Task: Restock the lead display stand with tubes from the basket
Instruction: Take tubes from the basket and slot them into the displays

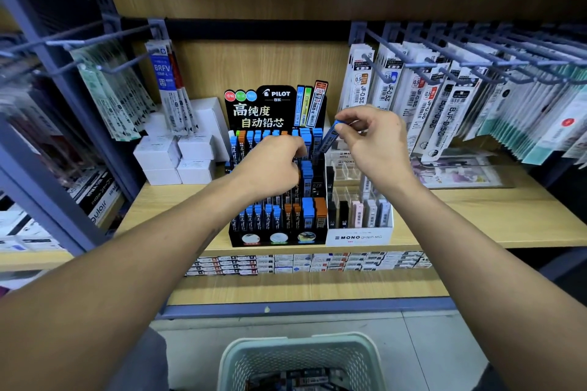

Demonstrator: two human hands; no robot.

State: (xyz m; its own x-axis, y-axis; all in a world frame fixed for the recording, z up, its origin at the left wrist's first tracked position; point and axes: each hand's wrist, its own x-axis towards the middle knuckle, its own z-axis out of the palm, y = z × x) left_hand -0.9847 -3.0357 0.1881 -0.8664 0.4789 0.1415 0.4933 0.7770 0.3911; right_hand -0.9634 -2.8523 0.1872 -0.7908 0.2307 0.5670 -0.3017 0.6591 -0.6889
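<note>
Already the stand (pixel 278 236) on the shelf (pixel 476 225) looks mostly stocked in the one head view: its front row holds blue- and orange-capped tubes side by side, and the back row under the header card shows a line of blue caps with a few orange ones. The middle tier is harder to read, since the left hand (pixel 270 159) covers much of it; to its right a short stack of blue caps shows, and some dark slots near it may be unfilled, though I cannot tell for sure.

That left hand reaches into the middle tier with its fingers curled down among the tubes; whether it pinches one or only steadies them is hidden. The right hand (pixel 371 136) pinches a blue-capped tube (pixel 328 138) between thumb and fingertips, tilted, its lower end just above the right end of the upper rows, not yet seated.

Below, the basket (pixel 298 346) sits on the floor between the arms, with more tubes lying in its bottom. So I judge the job well along but unfinished: this tube needs a slot, and the basket's remainder awaits.
</note>
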